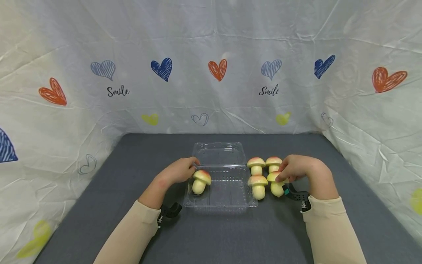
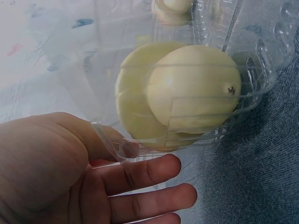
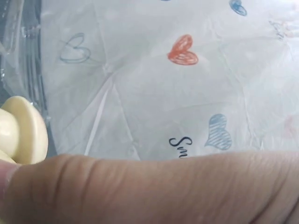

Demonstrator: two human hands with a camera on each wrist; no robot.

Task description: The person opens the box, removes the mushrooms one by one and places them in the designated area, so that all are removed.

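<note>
A clear plastic clamshell box (image 1: 230, 194) lies with its lid folded back. Inside, at its left end, is one toy mushroom (image 1: 199, 187) with a yellow cap tinged red. My left hand (image 1: 178, 170) pinches the box's left rim near the hinge; the left wrist view shows the thumb (image 2: 124, 147) at the plastic edge and the other fingers stretched out. My right hand (image 1: 298, 167) grips the cap of the front right mushroom (image 1: 276, 189), thumb on the near side; its other fingertips are mostly hidden.
Several more mushrooms (image 1: 258, 190) stand beside the box's right wall, close together. Everything rests on a dark grey tabletop (image 1: 217, 238). A white sheet printed with hearts (image 1: 237, 102) hangs behind and at both sides.
</note>
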